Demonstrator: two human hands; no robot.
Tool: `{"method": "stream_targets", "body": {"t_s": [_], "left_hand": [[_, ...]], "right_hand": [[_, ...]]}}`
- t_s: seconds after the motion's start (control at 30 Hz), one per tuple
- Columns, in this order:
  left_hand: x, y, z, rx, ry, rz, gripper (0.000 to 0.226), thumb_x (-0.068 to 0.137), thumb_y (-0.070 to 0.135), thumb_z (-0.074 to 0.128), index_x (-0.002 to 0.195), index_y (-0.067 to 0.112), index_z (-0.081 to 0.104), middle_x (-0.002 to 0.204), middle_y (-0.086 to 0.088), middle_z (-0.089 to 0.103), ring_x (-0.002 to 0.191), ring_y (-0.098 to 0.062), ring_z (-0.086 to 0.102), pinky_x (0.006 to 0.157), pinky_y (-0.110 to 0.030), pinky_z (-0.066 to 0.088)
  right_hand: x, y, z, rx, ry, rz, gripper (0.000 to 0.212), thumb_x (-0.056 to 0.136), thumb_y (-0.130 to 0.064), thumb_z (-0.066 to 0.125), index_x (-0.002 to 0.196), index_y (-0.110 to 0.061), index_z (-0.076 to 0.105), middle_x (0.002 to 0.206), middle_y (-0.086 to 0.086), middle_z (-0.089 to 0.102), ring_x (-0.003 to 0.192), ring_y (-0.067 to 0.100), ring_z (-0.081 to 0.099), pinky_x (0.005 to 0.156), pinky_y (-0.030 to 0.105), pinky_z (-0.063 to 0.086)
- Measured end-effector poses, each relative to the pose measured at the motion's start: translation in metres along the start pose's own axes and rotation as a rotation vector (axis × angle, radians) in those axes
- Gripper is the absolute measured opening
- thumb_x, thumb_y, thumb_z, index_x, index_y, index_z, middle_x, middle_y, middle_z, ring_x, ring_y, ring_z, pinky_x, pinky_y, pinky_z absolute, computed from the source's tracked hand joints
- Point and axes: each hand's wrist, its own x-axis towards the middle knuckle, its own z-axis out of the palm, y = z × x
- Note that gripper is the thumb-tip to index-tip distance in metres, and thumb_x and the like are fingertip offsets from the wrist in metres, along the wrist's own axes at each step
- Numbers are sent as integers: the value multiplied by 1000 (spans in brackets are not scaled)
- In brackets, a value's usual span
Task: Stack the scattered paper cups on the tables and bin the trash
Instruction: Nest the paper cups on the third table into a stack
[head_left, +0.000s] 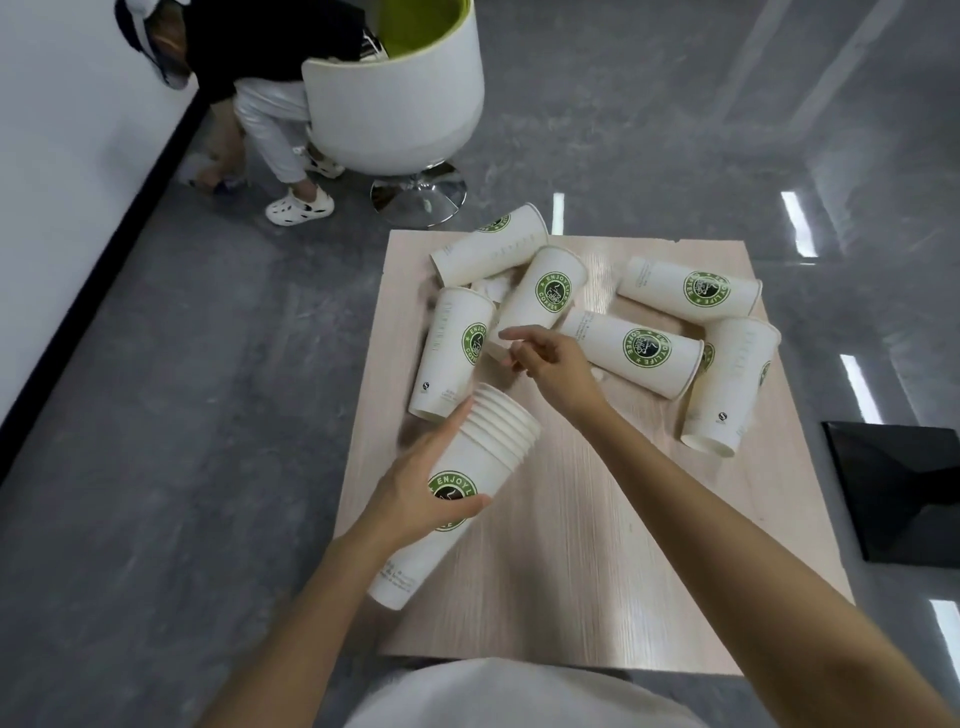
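My left hand (415, 491) grips a stack of several nested white paper cups (485, 447) with green logos, tilted over the near left part of the light wooden table (571, 571). My right hand (550, 361) hovers over the table's middle with loosely curled fingers, holding nothing, its fingertips just short of a lying cup (545, 293). More single cups lie on their sides: one at the far left (488, 252), one left of my right hand (452, 353), one in the middle (634, 358), one far right (691, 293), one at the right edge (732, 384). Crumpled white paper (493, 287) lies between the far cups.
A white swivel chair (400, 98) with a green seat stands beyond the table on the grey floor. A person (249, 93) bends down beside it near the white wall. A black panel (904, 488) lies on the floor at the right.
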Motion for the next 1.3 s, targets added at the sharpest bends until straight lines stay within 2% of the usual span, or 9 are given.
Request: {"method": "stream_targets", "body": {"t_s": [0.13,0.3,0.53,0.63,0.77,0.9,1.0,1.1,1.3], "left_hand": [[6,-2,4,-59,-16,-21,104,71,41,80,145,64,11,143,19,37,123,-9,50,102,-46,48],[12,-3,9,-87,-48,-39,105,69,44,79,146,63,10,143,17,39,124,-7,50,102,-44,48],[19,-6,13,-94,-71,-67,103,63,55,74,143,67,11,143,19,42,122,-5,50,101,-42,49],[21,-7,13,-97,-82,-67,102,64,53,75,142,68,11,141,21,42,121,-5,51,100,-42,49],[23,-9,12,-84,-88,-87,103,64,54,75,141,69,9,140,16,44,117,-7,53,96,-43,51],[23,-11,12,-74,-92,-92,102,65,54,74,142,69,9,141,15,43,118,-6,51,98,-42,50],[23,-12,13,-78,-96,-86,102,67,51,75,144,66,9,144,19,40,120,-5,50,99,-42,49],[23,-14,13,-80,-96,-85,103,69,47,77,144,65,10,145,22,39,119,-7,52,97,-42,50],[20,-13,14,-69,-91,-82,103,68,48,78,144,66,10,147,17,39,124,-8,49,100,-44,48]], "right_hand": [[33,1,6,-56,1,-16,23,94,-3,49,105,-12,67,81,17,67,76,12,59,75,23,46],[72,-7,13,-145,8,-77,23,93,-5,52,109,-11,68,91,9,70,92,23,63,87,34,46],[112,-7,25,-298,-66,-126,24,92,-7,54,110,-13,69,116,2,68,107,14,59,80,8,39],[123,-5,27,-338,-146,-131,23,92,-6,55,109,-12,69,116,2,68,108,16,60,76,1,35],[131,-5,29,-346,-278,-99,21,94,-15,56,111,-16,69,109,5,70,96,17,62,86,25,44],[137,-5,36,-310,-342,-69,19,92,-15,60,106,-13,72,109,4,71,101,20,63,89,28,44],[140,-1,40,-316,-332,-78,17,91,-10,61,102,-12,73,107,8,72,91,25,63,79,20,42],[138,-3,40,-248,-322,-73,18,91,-4,58,102,-5,72,108,8,71,95,7,57,81,11,39],[127,-7,36,-193,-287,-81,18,92,-8,58,102,-11,73,104,-3,69,107,13,60,101,31,41]]}}
